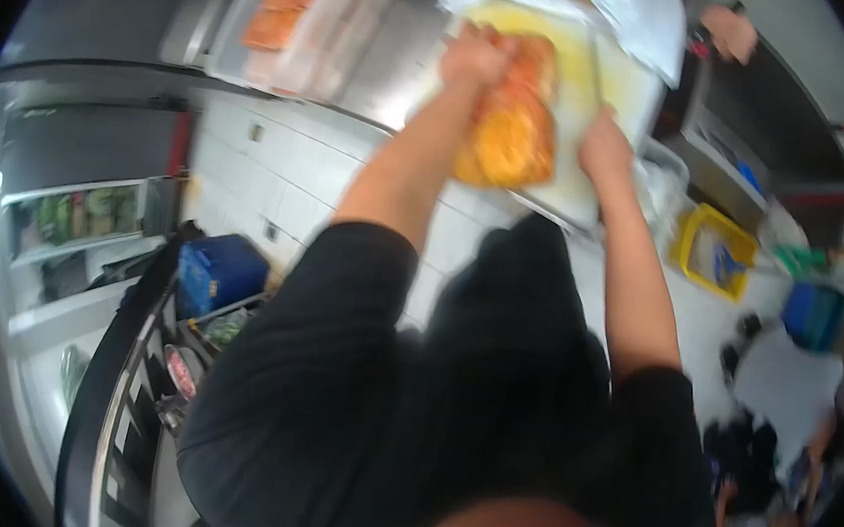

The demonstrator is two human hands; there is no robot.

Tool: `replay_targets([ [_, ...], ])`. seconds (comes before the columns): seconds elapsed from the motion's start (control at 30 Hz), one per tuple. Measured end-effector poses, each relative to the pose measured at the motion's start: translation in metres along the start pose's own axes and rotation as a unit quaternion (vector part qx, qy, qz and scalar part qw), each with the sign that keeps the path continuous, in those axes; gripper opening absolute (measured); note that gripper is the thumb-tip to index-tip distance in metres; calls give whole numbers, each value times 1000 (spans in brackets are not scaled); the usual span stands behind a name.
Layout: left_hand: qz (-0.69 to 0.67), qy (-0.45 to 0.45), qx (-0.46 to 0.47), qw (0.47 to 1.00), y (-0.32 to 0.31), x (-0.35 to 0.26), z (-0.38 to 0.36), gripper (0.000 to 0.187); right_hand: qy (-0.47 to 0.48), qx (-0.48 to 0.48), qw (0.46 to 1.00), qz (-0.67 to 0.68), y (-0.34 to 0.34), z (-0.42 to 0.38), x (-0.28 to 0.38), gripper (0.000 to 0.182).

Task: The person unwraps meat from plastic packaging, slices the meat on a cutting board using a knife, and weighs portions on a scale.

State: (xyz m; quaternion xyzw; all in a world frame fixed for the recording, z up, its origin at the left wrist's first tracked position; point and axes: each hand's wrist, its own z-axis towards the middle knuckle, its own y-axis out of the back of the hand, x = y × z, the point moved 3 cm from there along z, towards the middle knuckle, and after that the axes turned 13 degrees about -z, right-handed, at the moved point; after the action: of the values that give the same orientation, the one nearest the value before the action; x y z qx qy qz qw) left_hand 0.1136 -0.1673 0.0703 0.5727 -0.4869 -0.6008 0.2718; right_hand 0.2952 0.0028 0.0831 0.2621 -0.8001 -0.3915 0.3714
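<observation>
An orange, glossy block of food [513, 136], perhaps meat or fish, lies on a yellowish-white cutting board [575, 182]. My left hand [477, 58] rests on its upper left side with the fingers bent over it. To the right, my right hand [605, 149] is closed round the handle of a knife [596, 70], whose thin blade points away from me over the board. The blade is apart from the food. White plastic sheeting [634, 21] lies at the board's far edge.
Clear trays with orange pieces [289, 1] stand left on the steel counter [390, 60]. A yellow basket [714, 251] is at the right, near a clear plastic bag [659, 189]. A blue bin [222, 274] stands lower left. Other people [788, 386] are at the lower right.
</observation>
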Motion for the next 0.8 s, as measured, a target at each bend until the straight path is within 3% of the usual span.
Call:
replay_targets([
  [0.03, -32, -12, 32, 999, 2, -13, 1, 66, -31, -4, 999, -23, -7, -11, -21, 32],
  [0.1, -41, -8, 0, 999, 0, -12, 0, 67, -16, -64, 993, -98, -14, 7, -16, 33],
  [0.37, -53, -1, 5, 999, -2, -5, -1, 65, -21, -31, 995, -87, -2, 1, -17, 35],
  [0.47, -12, -47, -28, 998, -3, 1, 3, 64, -7, -50, 996, -70, 1, 8, -25, 34],
  [0.53, 47, -151, -102, 982, -10, 4, -1, 56, -8, -40, 997, -72, 1, 3, -23, 33],
  [0.57, 53, -159, -92, 982, -13, 8, 0, 56, -19, -37, 997, -63, 1, 1, -22, 33],
  [0.63, 49, -333, -134, 932, -16, 1, 3, 43, -17, -35, 997, -66, 4, -2, -21, 32],
  [0.67, 46, -343, -124, 930, -17, -1, 4, 43, -22, -49, 997, -63, 5, -6, -19, 31],
  [0.73, -54, -361, 5, 931, -10, -12, 14, 32, -41, -62, 995, -61, 24, -25, -1, 31],
  [0.8, -82, -365, 5, 927, -5, -14, 13, 28, -69, -62, 994, -59, 11, -43, 10, 31],
])
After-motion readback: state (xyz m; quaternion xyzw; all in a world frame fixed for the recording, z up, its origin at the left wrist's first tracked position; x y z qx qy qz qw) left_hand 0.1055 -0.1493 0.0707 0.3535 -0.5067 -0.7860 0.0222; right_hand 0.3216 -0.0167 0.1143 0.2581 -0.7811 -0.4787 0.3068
